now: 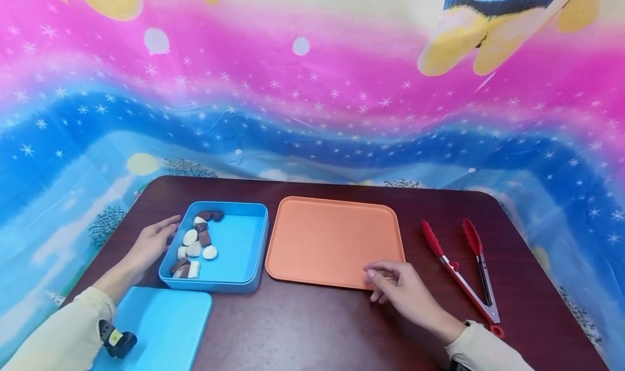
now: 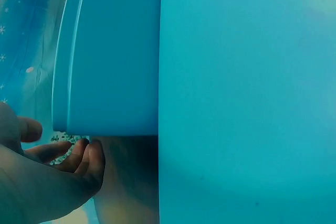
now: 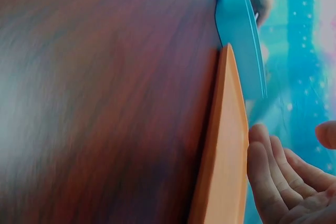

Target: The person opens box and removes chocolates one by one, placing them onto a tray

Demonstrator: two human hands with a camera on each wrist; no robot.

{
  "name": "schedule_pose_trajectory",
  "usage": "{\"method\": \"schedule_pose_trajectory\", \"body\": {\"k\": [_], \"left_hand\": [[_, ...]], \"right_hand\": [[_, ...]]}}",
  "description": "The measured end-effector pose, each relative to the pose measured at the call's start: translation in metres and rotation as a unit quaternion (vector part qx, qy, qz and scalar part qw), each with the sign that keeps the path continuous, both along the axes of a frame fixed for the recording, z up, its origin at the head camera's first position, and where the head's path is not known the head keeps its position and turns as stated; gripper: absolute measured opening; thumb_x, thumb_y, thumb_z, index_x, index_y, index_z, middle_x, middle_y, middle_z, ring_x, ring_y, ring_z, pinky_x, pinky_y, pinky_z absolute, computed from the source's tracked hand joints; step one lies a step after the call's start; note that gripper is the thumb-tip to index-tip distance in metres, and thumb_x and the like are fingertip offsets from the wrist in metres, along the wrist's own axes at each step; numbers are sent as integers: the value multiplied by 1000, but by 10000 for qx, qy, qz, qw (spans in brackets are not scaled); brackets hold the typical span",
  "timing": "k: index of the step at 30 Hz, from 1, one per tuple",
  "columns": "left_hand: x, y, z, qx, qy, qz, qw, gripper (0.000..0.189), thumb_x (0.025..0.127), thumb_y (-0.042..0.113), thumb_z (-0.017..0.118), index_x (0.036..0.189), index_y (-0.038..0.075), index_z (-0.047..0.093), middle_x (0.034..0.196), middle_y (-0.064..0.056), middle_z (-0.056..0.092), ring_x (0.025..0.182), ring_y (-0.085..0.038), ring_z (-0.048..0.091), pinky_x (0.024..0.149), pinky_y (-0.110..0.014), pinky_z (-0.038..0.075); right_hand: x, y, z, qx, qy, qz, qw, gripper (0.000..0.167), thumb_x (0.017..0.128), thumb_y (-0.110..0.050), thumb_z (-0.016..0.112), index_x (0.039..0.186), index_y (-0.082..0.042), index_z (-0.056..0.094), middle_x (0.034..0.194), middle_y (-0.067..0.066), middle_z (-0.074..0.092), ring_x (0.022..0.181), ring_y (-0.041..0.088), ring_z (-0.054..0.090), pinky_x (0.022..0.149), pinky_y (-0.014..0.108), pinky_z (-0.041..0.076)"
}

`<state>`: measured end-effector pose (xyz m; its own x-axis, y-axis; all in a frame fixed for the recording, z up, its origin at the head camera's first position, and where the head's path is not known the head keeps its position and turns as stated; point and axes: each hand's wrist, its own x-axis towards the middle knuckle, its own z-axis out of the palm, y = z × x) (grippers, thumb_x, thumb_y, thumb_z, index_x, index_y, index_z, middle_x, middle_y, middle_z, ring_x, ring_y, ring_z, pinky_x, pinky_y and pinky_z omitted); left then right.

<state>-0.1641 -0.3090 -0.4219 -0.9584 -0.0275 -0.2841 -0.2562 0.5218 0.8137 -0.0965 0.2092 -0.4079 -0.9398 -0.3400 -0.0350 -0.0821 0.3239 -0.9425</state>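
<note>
Holding the left hand [image 1: 148, 246] at the left side of the blue box [image 1: 239, 246], bending its released fingers loosely; being unable to tell whether touching the wall. Hovering the right hand [image 1: 407, 289] at the near right corner of the orange tray [image 1: 337, 243], curving its fingers slightly, likewise released. Seeing the box standing left on the dark table [image 1: 288, 327], containing small brown and white pieces [image 1: 193, 248] mostly along its left side, with a blue lid [image 1: 163, 325] lying nearer. Seeing the tray lying just right of the box, and red tongs [image 1: 467, 286] lying spread farther right.
</note>
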Motion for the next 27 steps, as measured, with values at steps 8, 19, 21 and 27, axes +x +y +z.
{"method": "schedule_pose_trajectory", "body": {"k": [8,19,21,27], "left_hand": [[-3,8,4,208,-318,130,9992,57,112,30,17,163,7,7,166,-30,13,153,-54,13,120,-72,19],[-3,17,-1,33,-331,239,9992,59,112,32,18,162,5,3,167,-29,6,154,-52,4,121,-72,14],[-3,19,-1,28,-348,335,9988,60,112,36,16,162,5,4,167,-28,7,154,-52,4,121,-72,14],[-1,24,-1,31,-305,445,9985,62,111,38,13,162,3,6,167,-28,10,155,-50,7,122,-71,13]], "right_hand": [[-4,30,8,243,471,-977,9938,29,102,-5,56,119,17,61,98,29,72,71,14,74,65,33,65],[-9,77,8,1705,1298,-1813,9598,26,102,-15,61,118,3,69,102,23,75,71,1,68,59,20,57],[-9,86,9,2126,1365,-1968,9473,28,102,-21,61,121,-1,70,102,20,75,67,-4,60,55,20,49],[-10,116,5,2928,1367,-2240,9194,38,101,-29,63,130,-5,64,110,24,69,71,9,56,61,26,41]]}}
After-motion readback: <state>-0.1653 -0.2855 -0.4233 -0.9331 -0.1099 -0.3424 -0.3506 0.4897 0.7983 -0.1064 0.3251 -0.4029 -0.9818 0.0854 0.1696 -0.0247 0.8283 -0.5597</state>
